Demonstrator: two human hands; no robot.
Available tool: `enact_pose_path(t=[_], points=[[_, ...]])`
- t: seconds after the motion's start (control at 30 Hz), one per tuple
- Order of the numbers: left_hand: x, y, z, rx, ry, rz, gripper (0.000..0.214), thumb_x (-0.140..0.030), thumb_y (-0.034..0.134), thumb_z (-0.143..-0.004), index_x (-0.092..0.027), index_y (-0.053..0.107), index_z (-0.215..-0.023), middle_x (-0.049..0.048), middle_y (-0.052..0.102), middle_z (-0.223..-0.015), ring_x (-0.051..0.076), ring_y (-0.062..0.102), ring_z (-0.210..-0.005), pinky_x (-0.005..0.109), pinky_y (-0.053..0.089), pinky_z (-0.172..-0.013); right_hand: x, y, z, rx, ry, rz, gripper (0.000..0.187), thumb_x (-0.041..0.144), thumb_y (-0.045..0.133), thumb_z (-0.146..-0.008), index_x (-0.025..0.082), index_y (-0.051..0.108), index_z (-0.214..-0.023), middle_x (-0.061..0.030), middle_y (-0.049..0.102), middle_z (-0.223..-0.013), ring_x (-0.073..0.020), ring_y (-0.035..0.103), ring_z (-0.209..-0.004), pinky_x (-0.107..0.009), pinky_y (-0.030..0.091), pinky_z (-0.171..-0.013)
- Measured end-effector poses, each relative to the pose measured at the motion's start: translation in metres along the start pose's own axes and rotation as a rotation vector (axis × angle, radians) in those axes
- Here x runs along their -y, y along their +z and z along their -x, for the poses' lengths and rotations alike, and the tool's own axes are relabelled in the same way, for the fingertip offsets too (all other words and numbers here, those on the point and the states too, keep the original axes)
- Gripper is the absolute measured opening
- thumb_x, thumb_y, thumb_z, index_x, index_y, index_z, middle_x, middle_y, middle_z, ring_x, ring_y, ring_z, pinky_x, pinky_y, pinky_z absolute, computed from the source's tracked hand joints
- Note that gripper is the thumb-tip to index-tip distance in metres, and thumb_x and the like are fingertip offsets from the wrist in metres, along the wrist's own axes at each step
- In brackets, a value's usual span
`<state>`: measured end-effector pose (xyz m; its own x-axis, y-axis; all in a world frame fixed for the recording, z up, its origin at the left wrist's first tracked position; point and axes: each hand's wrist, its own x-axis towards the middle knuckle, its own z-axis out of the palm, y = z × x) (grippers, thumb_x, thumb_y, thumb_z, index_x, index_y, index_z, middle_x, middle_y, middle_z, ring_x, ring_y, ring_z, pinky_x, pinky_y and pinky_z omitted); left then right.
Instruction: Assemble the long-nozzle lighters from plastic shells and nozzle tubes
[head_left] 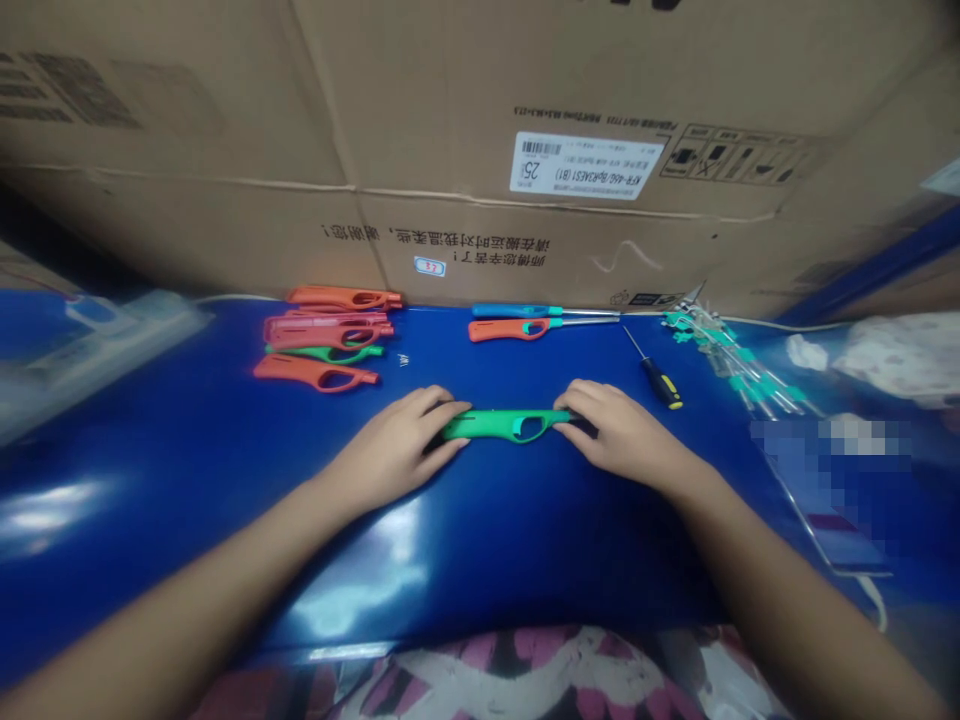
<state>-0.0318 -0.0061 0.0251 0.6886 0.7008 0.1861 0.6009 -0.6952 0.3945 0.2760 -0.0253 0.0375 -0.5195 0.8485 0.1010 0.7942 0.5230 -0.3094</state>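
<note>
A green plastic lighter shell (506, 425) lies across the middle of the blue table (225, 450). My left hand (394, 445) grips its left end with curled fingers. At the shell's right end my right hand (622, 430) pinches it in the same way. Both hands rest on the table surface, and the shell's ends are hidden under the fingers.
A pile of orange and green shells (326, 340) sits at the back left. Two assembled lighters, blue (540, 311) and orange (536, 328), lie at the back centre. A screwdriver (656, 375) and several metal tubes with green ends (739, 370) lie at right. A big cardboard box (480, 150) walls the back.
</note>
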Motion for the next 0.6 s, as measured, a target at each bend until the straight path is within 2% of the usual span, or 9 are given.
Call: enact_pose_path(t=[0.07, 0.13, 0.2, 0.23, 0.3, 0.37, 0.4, 0.5, 0.6], points=[[0.002, 0.001, 0.001, -0.015, -0.008, 0.042, 0.037, -0.035, 0.054, -0.1, -0.017, 0.06, -0.132, 0.0125, 0.06, -0.12, 0.026, 0.061, -0.109, 0.041, 0.053, -0.098, -0.007, -0.005, 0.0, -0.042, 0.018, -0.031, 0.013, 0.035, 0.064, -0.093, 0.023, 0.064, -0.097, -0.0052, 0.066, -0.101, -0.0223, 0.062, -0.096, -0.038, 0.045, -0.087], [0.004, 0.003, 0.002, -0.017, -0.011, 0.074, 0.037, -0.034, 0.055, -0.1, -0.017, 0.06, -0.132, 0.0122, 0.059, -0.12, 0.025, 0.061, -0.11, 0.04, 0.053, -0.099, -0.017, -0.009, 0.001, -0.202, 0.096, -0.048, 0.016, 0.039, 0.064, -0.092, 0.023, 0.066, -0.093, -0.0057, 0.066, -0.1, -0.0233, 0.062, -0.097, -0.04, 0.046, -0.091], [0.004, 0.004, 0.003, -0.012, -0.014, 0.103, 0.036, -0.033, 0.055, -0.1, -0.017, 0.06, -0.131, 0.0117, 0.059, -0.119, 0.024, 0.061, -0.108, 0.039, 0.053, -0.098, -0.032, -0.014, 0.004, -0.423, 0.284, 0.006, 0.018, 0.038, 0.059, -0.093, 0.021, 0.067, -0.092, -0.0089, 0.066, -0.099, -0.0258, 0.062, -0.097, -0.043, 0.048, -0.091], [0.004, 0.005, 0.003, -0.012, -0.016, 0.117, 0.035, -0.033, 0.055, -0.1, -0.016, 0.061, -0.131, 0.0115, 0.059, -0.119, 0.023, 0.061, -0.108, 0.039, 0.053, -0.098, -0.039, -0.016, 0.005, -0.489, 0.409, 0.087, 0.02, 0.038, 0.057, -0.093, 0.02, 0.067, -0.096, -0.0116, 0.065, -0.102, -0.029, 0.062, -0.1, -0.046, 0.048, -0.091], [0.003, 0.005, 0.003, -0.02, -0.017, 0.135, 0.035, -0.033, 0.056, -0.1, -0.017, 0.061, -0.13, 0.0111, 0.059, -0.118, 0.023, 0.061, -0.108, 0.039, 0.052, -0.099, -0.053, -0.019, 0.01, -0.464, 0.615, 0.255, 0.033, 0.04, 0.059, -0.089, 0.017, 0.065, -0.112, -0.0193, 0.062, -0.114, -0.0384, 0.057, -0.112, -0.052, 0.047, -0.09], [0.001, 0.003, 0.002, -0.024, -0.012, 0.13, 0.037, -0.037, 0.058, -0.098, -0.019, 0.061, -0.13, 0.0105, 0.06, -0.118, 0.023, 0.061, -0.108, 0.039, 0.052, -0.099, -0.062, -0.02, 0.013, -0.348, 0.771, 0.354, 0.05, 0.043, 0.06, -0.087, 0.011, 0.058, -0.126, -0.0264, 0.058, -0.12, -0.0449, 0.055, -0.115, -0.056, 0.047, -0.087], [0.001, 0.0, 0.002, -0.023, -0.011, 0.114, 0.039, -0.041, 0.06, -0.097, -0.019, 0.061, -0.13, 0.0101, 0.061, -0.118, 0.024, 0.061, -0.108, 0.04, 0.051, -0.1, -0.064, -0.02, 0.014, -0.275, 0.828, 0.369, 0.053, 0.043, 0.058, -0.087, 0.009, 0.056, -0.128, -0.0284, 0.058, -0.119, -0.0461, 0.057, -0.112, -0.057, 0.048, -0.085], [0.006, -0.011, 0.0, -0.08, -0.068, -0.003, 0.042, -0.049, 0.06, -0.095, -0.019, 0.064, -0.125, 0.0099, 0.064, -0.117, 0.026, 0.06, -0.107, 0.044, 0.05, -0.099, -0.065, -0.017, 0.014, -0.11, 0.914, 0.333, 0.045, 0.038, 0.046, -0.091, 0.008, 0.056, -0.123, -0.0284, 0.063, -0.11, -0.0425, 0.064, -0.096, -0.055, 0.05, -0.076], [0.019, -0.022, -0.001, -0.238, -0.2, -0.195, 0.034, -0.042, 0.054, -0.098, -0.016, 0.067, -0.116, 0.0125, 0.066, -0.112, 0.03, 0.058, -0.108, 0.048, 0.049, -0.097, -0.061, -0.017, 0.012, -0.126, 0.924, 0.295, 0.04, 0.035, 0.04, -0.091, 0.009, 0.059, -0.115, -0.0273, 0.065, -0.103, -0.0393, 0.066, -0.088, -0.055, 0.051, -0.073]])
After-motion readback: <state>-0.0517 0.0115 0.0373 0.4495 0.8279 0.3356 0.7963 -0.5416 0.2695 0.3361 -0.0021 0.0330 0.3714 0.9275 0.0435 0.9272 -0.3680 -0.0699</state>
